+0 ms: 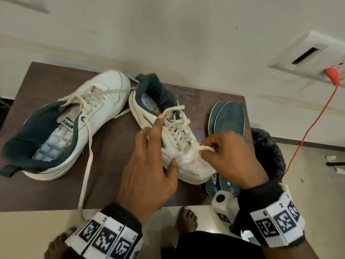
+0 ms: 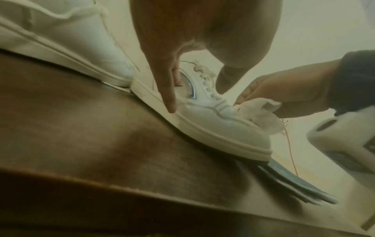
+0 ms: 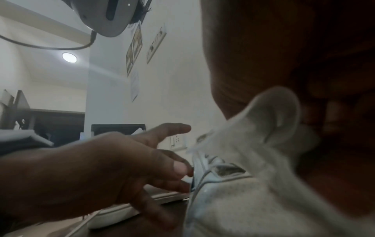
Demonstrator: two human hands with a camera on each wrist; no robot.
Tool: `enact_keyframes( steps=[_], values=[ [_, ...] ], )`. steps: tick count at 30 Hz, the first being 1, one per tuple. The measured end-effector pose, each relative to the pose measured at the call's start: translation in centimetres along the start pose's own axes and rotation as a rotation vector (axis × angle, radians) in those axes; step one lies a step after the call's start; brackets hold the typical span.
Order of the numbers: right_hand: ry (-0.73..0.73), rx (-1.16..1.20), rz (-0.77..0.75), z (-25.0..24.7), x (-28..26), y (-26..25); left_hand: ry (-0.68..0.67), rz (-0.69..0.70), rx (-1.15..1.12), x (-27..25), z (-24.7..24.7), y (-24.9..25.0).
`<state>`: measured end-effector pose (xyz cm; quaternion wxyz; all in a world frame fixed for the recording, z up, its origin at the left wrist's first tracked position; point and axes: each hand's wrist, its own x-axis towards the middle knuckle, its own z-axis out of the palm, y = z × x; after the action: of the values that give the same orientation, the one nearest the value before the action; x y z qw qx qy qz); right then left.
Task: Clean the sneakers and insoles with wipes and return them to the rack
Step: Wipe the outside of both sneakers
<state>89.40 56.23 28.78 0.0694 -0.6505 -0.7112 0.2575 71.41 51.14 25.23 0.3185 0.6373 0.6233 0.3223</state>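
Two white sneakers with dark green lining lie on a dark brown table point(image 1: 46, 193). The left sneaker point(image 1: 78, 126) is unlaced, one lace trailing over the front edge. My left hand point(image 1: 156, 146) has its fingers spread and straight, resting against the side of the right sneaker point(image 1: 173, 139), its index finger point(image 2: 168, 99) down by the sole. My right hand point(image 1: 211, 148) grips a crumpled white wipe point(image 2: 261, 112) at that sneaker's toe. Two dark green insoles point(image 1: 229, 116) lie stacked to the right, partly under the toe and my right hand.
A bin lined with a black bag point(image 1: 268, 152) stands off the table's right edge. A red cable point(image 1: 308, 131) runs down from a wall socket plate point(image 1: 308, 55). My bare feet point(image 1: 188, 219) are on the floor below the table's front edge.
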Motion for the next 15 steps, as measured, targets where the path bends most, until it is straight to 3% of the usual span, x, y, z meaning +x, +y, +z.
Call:
enact_keyframes(
  steps=[4, 8, 12, 15],
  values=[
    [0.056, 0.049, -0.097, 2.0, -0.3, -1.7, -0.084, 0.006, -0.019, 1.1, -1.0, -1.4],
    [0.126, 0.108, -0.085, 1.7, -0.3, -1.9, -0.155, 0.137, 0.075, 0.7, -1.0, -1.7],
    [-0.066, 0.15, -0.153, 3.0, -1.3, -4.4, -0.23, 0.188, 0.304, 0.4, -0.5, -2.3],
    [-0.026, 0.044, -0.144, 4.0, -1.1, -4.3, -0.244, 0.153, 0.444, 0.6, -0.4, -2.3]
  ],
)
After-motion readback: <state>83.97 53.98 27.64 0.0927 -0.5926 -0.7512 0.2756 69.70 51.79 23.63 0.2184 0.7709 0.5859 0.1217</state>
